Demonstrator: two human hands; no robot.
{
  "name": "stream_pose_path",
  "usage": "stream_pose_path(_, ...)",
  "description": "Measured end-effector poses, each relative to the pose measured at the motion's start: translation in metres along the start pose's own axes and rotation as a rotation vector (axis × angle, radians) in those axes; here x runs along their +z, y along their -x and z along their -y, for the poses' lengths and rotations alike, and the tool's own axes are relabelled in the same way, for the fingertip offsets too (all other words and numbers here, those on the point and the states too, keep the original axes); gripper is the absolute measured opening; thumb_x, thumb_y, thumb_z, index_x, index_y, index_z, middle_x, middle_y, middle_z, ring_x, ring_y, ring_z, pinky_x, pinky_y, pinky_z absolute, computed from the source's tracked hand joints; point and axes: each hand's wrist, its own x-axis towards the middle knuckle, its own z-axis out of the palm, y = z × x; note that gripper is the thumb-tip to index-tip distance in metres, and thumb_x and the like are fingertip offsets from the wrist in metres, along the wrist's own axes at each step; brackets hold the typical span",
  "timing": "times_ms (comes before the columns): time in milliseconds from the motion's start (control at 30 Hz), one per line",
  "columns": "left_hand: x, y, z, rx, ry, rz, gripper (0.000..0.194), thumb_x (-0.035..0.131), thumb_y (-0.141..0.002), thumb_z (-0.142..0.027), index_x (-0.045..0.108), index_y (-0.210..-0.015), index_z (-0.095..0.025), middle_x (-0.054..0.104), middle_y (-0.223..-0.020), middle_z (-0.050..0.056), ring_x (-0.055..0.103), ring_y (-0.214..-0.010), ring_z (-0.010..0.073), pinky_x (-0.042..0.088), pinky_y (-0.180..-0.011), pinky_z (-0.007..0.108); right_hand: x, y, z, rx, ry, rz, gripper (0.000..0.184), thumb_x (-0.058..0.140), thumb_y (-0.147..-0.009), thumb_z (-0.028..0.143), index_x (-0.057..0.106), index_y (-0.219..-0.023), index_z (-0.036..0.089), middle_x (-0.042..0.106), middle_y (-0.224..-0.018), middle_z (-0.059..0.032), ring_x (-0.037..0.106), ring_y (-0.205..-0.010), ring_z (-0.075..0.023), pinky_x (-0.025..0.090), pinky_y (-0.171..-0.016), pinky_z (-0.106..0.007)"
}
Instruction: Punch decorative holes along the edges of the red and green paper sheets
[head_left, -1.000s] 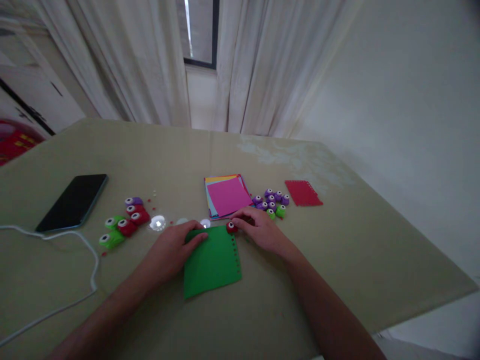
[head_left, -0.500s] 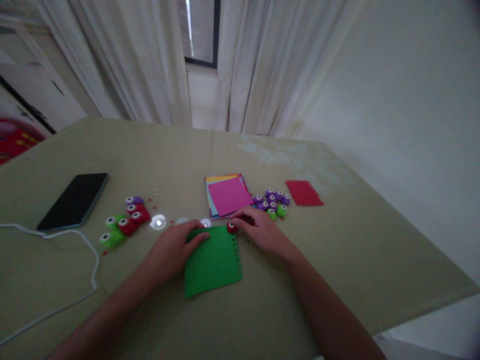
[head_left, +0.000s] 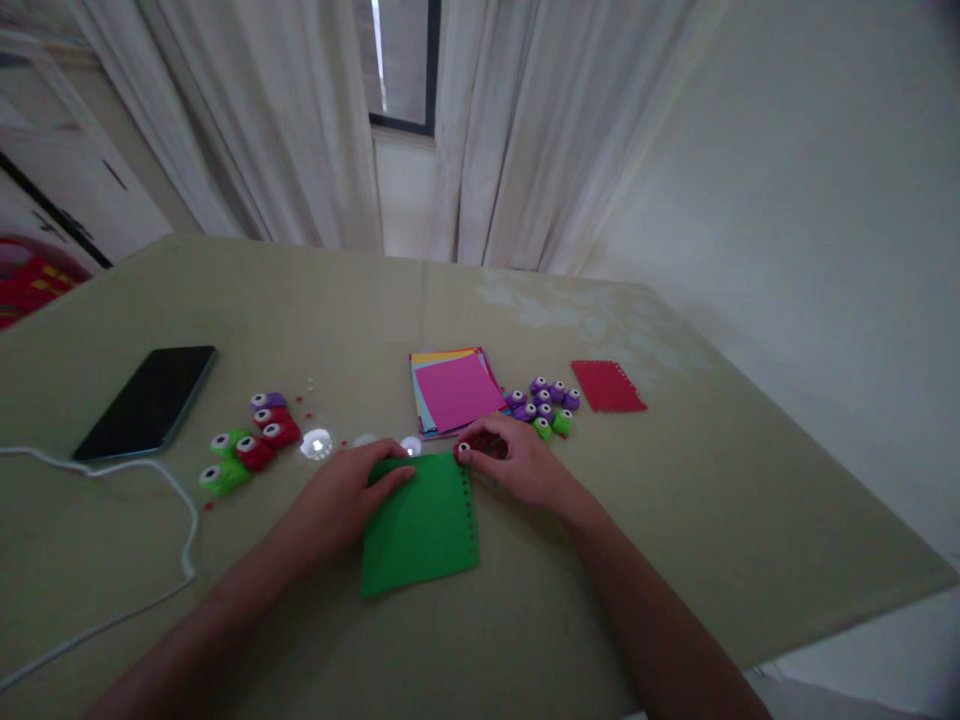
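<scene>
A green sheet of paper lies before me, a row of small holes along its right edge. My left hand pinches its upper left part, thumb on top and fingers behind. At the sheet's upper right corner sits a small red one-eyed piece, which looks like a mini hole punch. My right hand closes thumb and fingertips on it. Whether the paper's edge lies inside the punch cannot be made out. Just beyond the right hand are several purple and green one-eyed pieces of like kind.
Left are red, green and purple one-eyed pieces, a black tablet and a white cable. A clear round disc lies nearby. Coloured paper is stacked behind; a red holed sheet lies right.
The green sheet has shifted slightly left and down. My right thumb and fingers have closed further around the red punch, covering more of it. My left hand keeps its pinch.
</scene>
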Motion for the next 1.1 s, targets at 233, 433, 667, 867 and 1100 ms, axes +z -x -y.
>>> stream_pose_path(233, -0.015, 0.001, 0.014, 0.021, 0.021, 0.063, 0.038, 0.058, -0.092, -0.057, 0.075, -0.101, -0.025, 0.079, -0.098, 0.006, 0.07, -0.091, 0.0299, 0.049, -0.08, 0.037, -0.004, 0.001, 0.0, -0.03, -0.047, 0.051, 0.017, 0.076, -0.095, 0.034, 0.081, -0.102, 0.018, 0.076, -0.1, -0.007, 0.07, -0.084, -0.0184, 0.055, -0.077, -0.03)
stream_pose_path(433, -0.02, 0.006, 0.013, -0.02, 0.235, 0.16, 0.053, 0.067, -0.089, -0.056, 0.064, -0.133, -0.027, 0.079, -0.11, 0.005, 0.073, -0.094, 0.0288, 0.054, -0.076, 0.035, -0.003, 0.002, 0.001, -0.051, -0.093, 0.069, 0.019, 0.077, -0.094, 0.034, 0.082, -0.104, 0.019, 0.077, -0.104, -0.0077, 0.072, -0.088, -0.0186, 0.057, -0.08, -0.03)
stream_pose_path(667, -0.037, 0.014, 0.028, 0.103, 0.145, 0.277, 0.038, 0.069, -0.092, -0.044, 0.07, -0.128, -0.033, 0.077, -0.121, 0.003, 0.072, -0.109, 0.0285, 0.054, -0.09, 0.034, 0.002, 0.003, 0.003, -0.053, -0.025, 0.02, 0.016, 0.077, -0.095, 0.033, 0.079, -0.101, 0.019, 0.078, -0.099, -0.0067, 0.072, -0.087, -0.0197, 0.055, -0.08, -0.031)
stream_pose_path(867, -0.02, 0.008, 0.013, 0.074, 0.073, 0.069, 0.037, 0.067, -0.091, -0.045, 0.067, -0.123, -0.027, 0.077, -0.115, 0.006, 0.07, -0.103, 0.0287, 0.052, -0.087, 0.036, 0.006, 0.002, 0.009, -0.152, 0.081, 0.081, 0.019, 0.081, -0.091, 0.025, 0.08, -0.108, 0.018, 0.076, -0.098, -0.006, 0.067, -0.084, -0.0186, 0.051, -0.078, -0.03)
stream_pose_path(1100, -0.009, 0.007, 0.005, 0.192, 0.093, 0.054, 0.036, 0.056, -0.098, -0.039, 0.064, -0.131, -0.027, 0.077, -0.123, 0.007, 0.069, -0.11, 0.0296, 0.05, -0.093, 0.039, 0.008, 0.003, 0.013, -0.083, -0.023, 0.028, 0.017, 0.08, -0.092, 0.027, 0.08, -0.105, 0.017, 0.078, -0.096, -0.0059, 0.067, -0.081, -0.0178, 0.05, -0.072, -0.028)
